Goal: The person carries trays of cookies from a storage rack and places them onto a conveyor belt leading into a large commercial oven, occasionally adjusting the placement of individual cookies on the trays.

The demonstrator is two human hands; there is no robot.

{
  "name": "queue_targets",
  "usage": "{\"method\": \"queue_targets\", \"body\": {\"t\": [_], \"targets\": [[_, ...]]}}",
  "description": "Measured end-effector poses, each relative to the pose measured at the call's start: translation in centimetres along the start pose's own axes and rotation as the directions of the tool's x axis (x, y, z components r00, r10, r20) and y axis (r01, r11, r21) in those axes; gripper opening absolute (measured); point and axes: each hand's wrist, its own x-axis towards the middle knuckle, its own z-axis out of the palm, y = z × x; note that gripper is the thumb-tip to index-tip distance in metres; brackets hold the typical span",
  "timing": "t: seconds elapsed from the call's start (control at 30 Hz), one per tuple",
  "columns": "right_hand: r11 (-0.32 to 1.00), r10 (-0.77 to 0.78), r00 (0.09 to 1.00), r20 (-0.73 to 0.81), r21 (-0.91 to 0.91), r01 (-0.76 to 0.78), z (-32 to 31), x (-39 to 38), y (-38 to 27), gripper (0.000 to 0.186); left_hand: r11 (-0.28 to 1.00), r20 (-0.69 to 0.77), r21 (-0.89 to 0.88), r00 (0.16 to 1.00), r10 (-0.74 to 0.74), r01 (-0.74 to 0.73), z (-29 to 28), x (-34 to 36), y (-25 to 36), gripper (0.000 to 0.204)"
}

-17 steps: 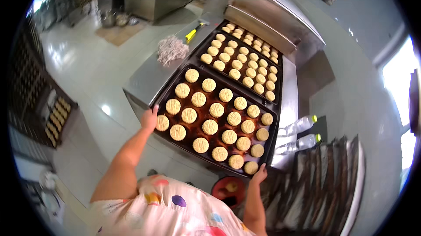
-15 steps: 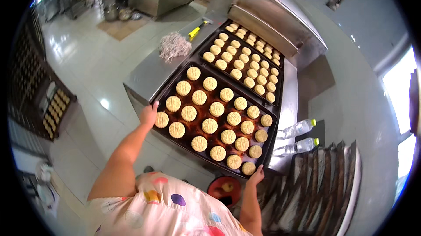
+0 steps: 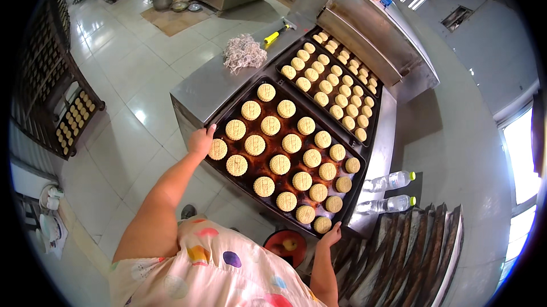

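Note:
My left hand (image 3: 200, 140) grips the near left corner of a dark baking tray (image 3: 258, 164), its thumb on the rim. At the near right corner, my right hand (image 3: 330, 234) has hold of the same tray, with its fingers partly hidden beneath the edge. Rows of round, pale, stamped cakes (image 3: 280, 164) with fluted sides lie on the tray. It sits tilted to the view at the front of a steel worktop. Right behind it is a second tray (image 3: 341, 127) of similar cakes, running back to the steel oven's opening (image 3: 359, 47).
A cloth bundle (image 3: 244, 53) and a yellow-handled tool (image 3: 276, 34) lie on the worktop (image 3: 208, 90). Two clear bottles (image 3: 390, 204) stand at right, above upright stacked trays (image 3: 401, 255). A red bucket (image 3: 285, 244) is below. A rack with cakes (image 3: 74, 122) stands left.
The view has shifted a little, so the worktop and trays appear farther right. Both hands keep their hold on the baking tray, and the cakes stay in their rows.

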Motion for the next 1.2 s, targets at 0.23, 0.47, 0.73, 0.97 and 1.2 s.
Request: {"method": "queue_targets", "body": {"t": [0.23,0.47,0.73,0.97,1.2], "targets": [[0.999,0.042,0.998,-0.035,0.009,-0.042,-0.1,-0.6,-1.1,0.047,0.999,-0.035,0.054,0.999,0.008,-0.006,0.3,-0.3,0.1,0.062],[0.969,0.146,0.988,-0.047,0.206,-0.133,-0.5,-0.1,-0.6,0.055,0.998,0.102,-0.060,0.995,0.000,0.007,0.9,1.0,-0.6,0.065],[0.516,0.380,0.697,0.608,0.487,-0.705,-3.4,-7.2,-1.0,0.028,0.224,0.772,-0.633,0.626,0.111,0.741,-2.7,-7.1,-3.4,0.050],[0.661,0.226,0.769,0.598,0.485,-0.572,-4.4,-6.4,-5.3,0.016,0.226,0.667,-0.745,0.705,0.241,0.627,-4.7,-7.3,-0.7,0.039],[0.644,0.239,0.764,0.599,0.491,-0.587,-0.4,-3.5,-5.9,0.018,0.157,0.710,-0.703,0.677,0.193,0.693,-1.0,-3.3,-0.6,0.041]]}}
